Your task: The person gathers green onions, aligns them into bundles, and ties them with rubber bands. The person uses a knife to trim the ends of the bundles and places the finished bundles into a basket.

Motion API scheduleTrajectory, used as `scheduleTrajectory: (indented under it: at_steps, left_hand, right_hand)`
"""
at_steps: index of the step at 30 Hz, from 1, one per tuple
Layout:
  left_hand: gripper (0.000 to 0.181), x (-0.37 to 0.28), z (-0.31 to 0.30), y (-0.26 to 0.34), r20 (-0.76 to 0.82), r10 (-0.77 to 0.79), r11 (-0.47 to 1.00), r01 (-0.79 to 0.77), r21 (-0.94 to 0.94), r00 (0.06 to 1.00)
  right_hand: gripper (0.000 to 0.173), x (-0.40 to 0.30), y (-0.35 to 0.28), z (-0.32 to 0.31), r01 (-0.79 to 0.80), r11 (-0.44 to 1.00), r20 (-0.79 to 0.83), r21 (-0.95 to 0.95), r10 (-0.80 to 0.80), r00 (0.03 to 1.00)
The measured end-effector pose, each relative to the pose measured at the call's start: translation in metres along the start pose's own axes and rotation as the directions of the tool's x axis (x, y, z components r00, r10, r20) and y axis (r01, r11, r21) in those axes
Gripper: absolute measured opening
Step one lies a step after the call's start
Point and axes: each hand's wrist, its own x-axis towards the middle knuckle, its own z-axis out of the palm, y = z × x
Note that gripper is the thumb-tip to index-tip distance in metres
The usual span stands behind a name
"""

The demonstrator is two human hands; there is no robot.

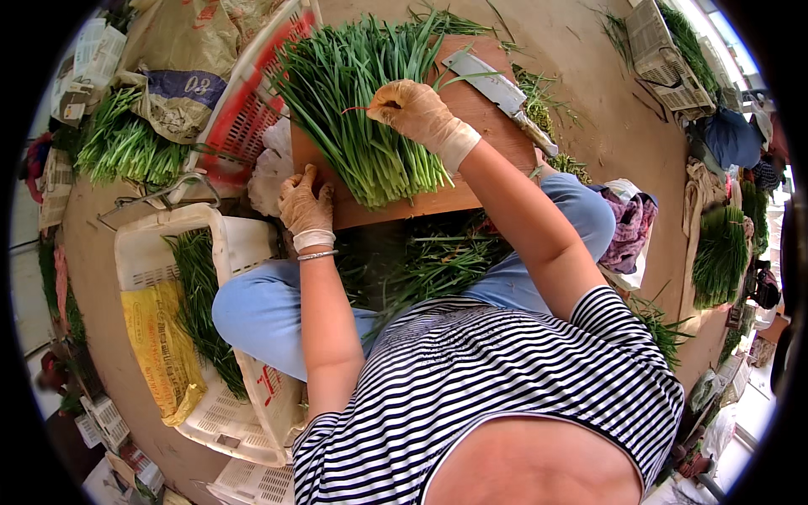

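A thick bundle of garlic chives (372, 107) lies on a wooden board (467, 183), its pale cut ends towards me. Over the bundle, my right hand (416, 110), in a thin tan glove, has its fingertips pinched on a thin red tie (355, 108); one end sticks out to the left. My left hand (308, 205), gloved as well, is at the board's left edge with thumb and fingers apart and nothing visible between them. A cleaver (489, 82) with a worn handle lies on the board's right side.
Loose green leaves (442, 259) fill the space between my legs. To the left are a white plastic crate (233, 246) with chives and a yellow bag, a red-and-white crate (246, 107), and more chives (136, 139) under a woven sack (183, 57). Trimmings (536, 95) litter the floor at right.
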Motion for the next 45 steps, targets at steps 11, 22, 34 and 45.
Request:
scheduleTrajectory:
  at_steps: [11,22,34,45]
  left_hand:
    - [0.014,0.01,0.039,0.014,-0.179,-0.103,0.822,-0.017,-0.569,0.979]
    - [0.01,0.016,0.055,0.043,0.212,-0.328,-0.37,0.081,-0.926,0.921]
    - [0.021,0.006,0.061,0.042,0.166,-0.224,-0.51,0.03,-0.859,0.96]
    - [0.019,0.009,0.07,0.057,0.049,-0.453,-0.253,-0.075,-0.965,0.89]
  right_hand:
    - [0.006,0.014,-0.028,0.055,0.034,0.993,-0.016,-0.116,-0.036,0.999]
    - [0.014,-0.014,-0.002,0.077,0.358,0.806,-0.005,-0.471,-0.408,0.913]
    - [0.009,-0.008,-0.016,0.064,0.501,0.83,0.051,-0.244,-0.505,0.862]
    - [0.008,-0.015,-0.044,0.07,0.296,0.76,0.186,-0.578,-0.231,0.955]
